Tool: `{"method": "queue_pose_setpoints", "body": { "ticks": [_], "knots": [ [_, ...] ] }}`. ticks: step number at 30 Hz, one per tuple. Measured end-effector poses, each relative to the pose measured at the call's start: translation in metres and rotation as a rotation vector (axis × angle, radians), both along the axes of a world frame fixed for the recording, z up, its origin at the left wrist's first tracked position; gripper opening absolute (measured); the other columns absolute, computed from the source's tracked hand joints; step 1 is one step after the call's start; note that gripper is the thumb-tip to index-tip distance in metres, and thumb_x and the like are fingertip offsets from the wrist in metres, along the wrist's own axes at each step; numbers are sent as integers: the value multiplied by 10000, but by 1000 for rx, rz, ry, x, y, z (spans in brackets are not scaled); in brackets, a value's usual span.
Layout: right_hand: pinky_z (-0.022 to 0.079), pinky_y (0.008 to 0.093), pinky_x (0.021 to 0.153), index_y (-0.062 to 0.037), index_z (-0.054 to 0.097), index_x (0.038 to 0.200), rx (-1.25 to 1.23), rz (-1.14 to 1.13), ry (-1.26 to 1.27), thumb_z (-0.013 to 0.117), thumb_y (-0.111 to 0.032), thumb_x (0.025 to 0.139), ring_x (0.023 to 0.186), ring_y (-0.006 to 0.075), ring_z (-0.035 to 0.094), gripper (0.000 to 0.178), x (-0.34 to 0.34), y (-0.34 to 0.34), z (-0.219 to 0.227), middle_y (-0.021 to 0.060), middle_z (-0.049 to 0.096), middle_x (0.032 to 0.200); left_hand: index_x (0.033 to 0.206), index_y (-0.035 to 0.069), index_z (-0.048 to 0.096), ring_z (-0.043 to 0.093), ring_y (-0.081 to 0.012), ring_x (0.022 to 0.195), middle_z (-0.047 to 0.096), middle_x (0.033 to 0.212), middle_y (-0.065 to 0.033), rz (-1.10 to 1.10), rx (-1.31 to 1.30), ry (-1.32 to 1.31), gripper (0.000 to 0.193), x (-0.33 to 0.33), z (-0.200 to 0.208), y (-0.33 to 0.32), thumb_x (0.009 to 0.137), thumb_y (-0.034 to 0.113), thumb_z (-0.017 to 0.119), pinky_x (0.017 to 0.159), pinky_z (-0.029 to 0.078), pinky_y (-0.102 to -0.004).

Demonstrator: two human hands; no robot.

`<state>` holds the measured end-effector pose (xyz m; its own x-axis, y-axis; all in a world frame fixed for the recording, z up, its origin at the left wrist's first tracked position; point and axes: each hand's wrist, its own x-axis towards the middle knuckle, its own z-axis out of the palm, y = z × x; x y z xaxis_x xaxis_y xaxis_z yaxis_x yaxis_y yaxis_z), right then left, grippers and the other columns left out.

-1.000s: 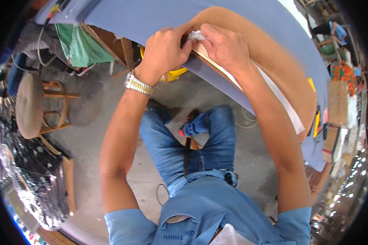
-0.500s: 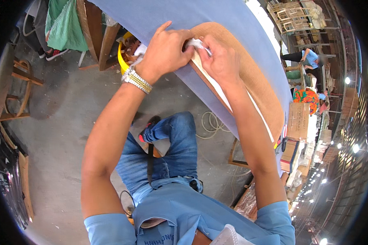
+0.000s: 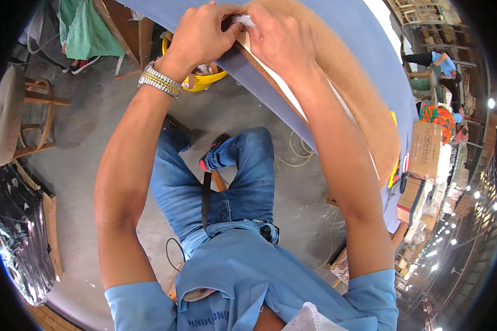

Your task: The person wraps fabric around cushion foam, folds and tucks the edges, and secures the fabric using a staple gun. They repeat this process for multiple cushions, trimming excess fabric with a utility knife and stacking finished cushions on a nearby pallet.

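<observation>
A brown fabric-covered panel [image 3: 342, 77] with a rounded outline lies on the blue-covered table [image 3: 359, 27]. Along its near edge runs a white strip [image 3: 284, 88]. Both my hands meet at the panel's far left end, around a small tuft of white soft material [image 3: 244, 21]. My left hand [image 3: 207, 33], with a metal watch on its wrist, is closed, thumb and fingers against the tuft. From the other side my right hand [image 3: 281, 41] pinches the same material, its back hiding part of the panel edge. The fingertips are partly hidden.
A yellow basket [image 3: 204, 81] with scraps stands on the floor below the table's left edge. Scissors and other tools [image 3: 400, 176] lie at the table's right end, near cardboard boxes [image 3: 425, 149]. A wooden-framed chair [image 3: 36, 116] stands left. Another person [image 3: 444, 66] is far right.
Both hands and the panel sit higher in the picture, as the view has shifted. My fingers still work at the white tuft. More of the yellow basket shows beneath my left wrist.
</observation>
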<state>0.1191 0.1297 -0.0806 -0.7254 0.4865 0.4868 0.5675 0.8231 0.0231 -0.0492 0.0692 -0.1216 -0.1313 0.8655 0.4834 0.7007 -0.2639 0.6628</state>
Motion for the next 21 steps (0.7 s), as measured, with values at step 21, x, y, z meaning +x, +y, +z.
{"method": "queue_pose_setpoints", "body": {
  "ticks": [21],
  "knots": [
    [548, 549, 696, -139, 698, 1028, -196, -139, -149, 691, -164, 854, 806, 399, 722, 176, -6, -3, 22, 173, 741, 837, 1232, 61, 730, 735, -336, 1033, 760, 1112, -186, -75, -227, -33, 433, -10, 26, 5, 818, 188, 737, 944, 564, -395]
  ]
}}
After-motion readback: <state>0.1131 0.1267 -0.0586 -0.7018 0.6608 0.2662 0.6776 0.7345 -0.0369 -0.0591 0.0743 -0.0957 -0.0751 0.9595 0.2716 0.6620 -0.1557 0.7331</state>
